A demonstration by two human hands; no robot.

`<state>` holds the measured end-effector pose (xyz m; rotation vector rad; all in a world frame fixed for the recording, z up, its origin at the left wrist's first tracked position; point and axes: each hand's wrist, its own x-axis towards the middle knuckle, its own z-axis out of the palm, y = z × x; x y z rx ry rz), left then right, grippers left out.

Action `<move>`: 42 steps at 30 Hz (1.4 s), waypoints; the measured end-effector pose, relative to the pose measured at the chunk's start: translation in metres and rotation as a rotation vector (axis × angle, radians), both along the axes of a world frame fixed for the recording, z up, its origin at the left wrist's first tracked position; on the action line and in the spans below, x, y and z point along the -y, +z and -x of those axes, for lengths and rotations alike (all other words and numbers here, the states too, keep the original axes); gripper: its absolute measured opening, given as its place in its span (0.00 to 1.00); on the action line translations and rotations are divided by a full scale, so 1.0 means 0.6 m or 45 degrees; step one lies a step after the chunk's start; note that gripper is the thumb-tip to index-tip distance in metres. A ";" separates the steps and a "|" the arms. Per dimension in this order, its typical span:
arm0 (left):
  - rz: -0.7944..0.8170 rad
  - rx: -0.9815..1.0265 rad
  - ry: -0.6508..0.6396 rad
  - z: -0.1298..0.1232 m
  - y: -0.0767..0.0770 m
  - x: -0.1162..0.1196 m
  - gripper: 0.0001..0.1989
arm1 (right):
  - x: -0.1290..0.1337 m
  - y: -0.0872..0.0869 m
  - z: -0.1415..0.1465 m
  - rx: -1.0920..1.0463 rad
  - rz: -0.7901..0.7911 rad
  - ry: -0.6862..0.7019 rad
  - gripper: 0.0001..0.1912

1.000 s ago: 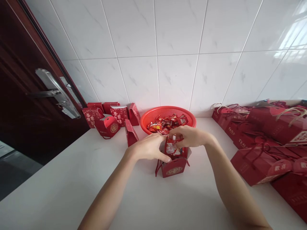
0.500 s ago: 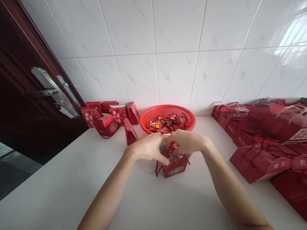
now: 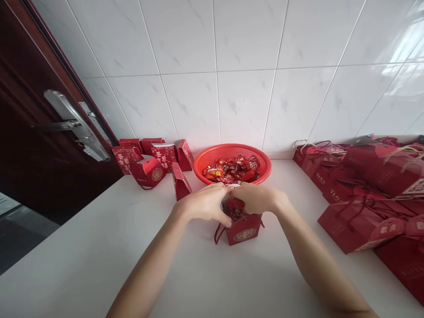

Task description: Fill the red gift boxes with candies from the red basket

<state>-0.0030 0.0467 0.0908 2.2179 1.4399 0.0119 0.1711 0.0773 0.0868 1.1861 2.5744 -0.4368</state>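
Note:
A small red box with a round gold print and dark red cord handles stands open on the white table. My left hand grips its left side, thumb at the near rim and fingers at the back. At the box's back right is my right hand, its fingers bent down at the opening; their tips are hidden. Red wrapped sweets show inside the box between my hands. Right behind stands a red plastic basket holding many wrapped sweets.
Several open red boxes stand at the left by the wall, and one more is nearer the basket. Many closed red boxes are piled on the right. A dark door is at the far left.
My right hand has shifted slightly left and up; the red packet that showed at its fingers now sits lower in the box. My left hand keeps its hold.

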 end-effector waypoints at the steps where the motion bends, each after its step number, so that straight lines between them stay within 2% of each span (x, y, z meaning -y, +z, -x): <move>1: 0.002 -0.005 0.003 0.000 0.000 0.000 0.37 | -0.001 0.000 -0.002 -0.020 -0.022 0.040 0.12; 4: 0.004 -0.022 -0.008 0.001 0.001 0.001 0.31 | -0.006 0.001 -0.005 -0.141 0.025 0.204 0.12; 6: 0.008 -0.041 -0.025 0.001 0.002 0.001 0.27 | -0.009 -0.001 -0.005 -0.181 0.079 0.237 0.15; 9: -0.002 -0.045 -0.020 0.001 0.001 0.001 0.27 | -0.010 -0.006 0.000 -0.164 0.051 0.196 0.15; 14: -0.024 -0.005 -0.041 0.003 -0.004 -0.001 0.35 | -0.002 0.001 -0.007 -0.156 0.002 0.117 0.13; 18: -0.008 0.007 -0.058 0.002 -0.005 0.000 0.33 | 0.004 0.014 -0.024 -0.246 -0.053 0.040 0.17; 21: -0.006 -0.001 -0.046 0.000 -0.003 0.002 0.34 | 0.002 0.011 -0.024 -0.256 -0.047 0.040 0.20; 24: 0.004 -0.023 -0.016 -0.001 0.000 0.004 0.37 | -0.001 0.003 -0.015 -0.198 0.005 0.118 0.17; 27: 0.004 -0.032 -0.016 0.000 0.001 0.005 0.38 | -0.001 0.008 -0.016 -0.224 0.050 0.143 0.13; 32: 0.004 0.002 -0.021 -0.004 0.008 0.011 0.35 | 0.007 0.039 -0.053 -0.481 0.009 0.004 0.14; 37: 0.000 0.032 -0.015 -0.008 0.013 0.016 0.37 | 0.007 0.044 -0.074 -0.372 -0.091 -0.113 0.06; 42: -0.081 0.055 -0.065 0.005 0.011 0.008 0.38 | 0.003 0.040 -0.064 -0.327 -0.014 -0.058 0.03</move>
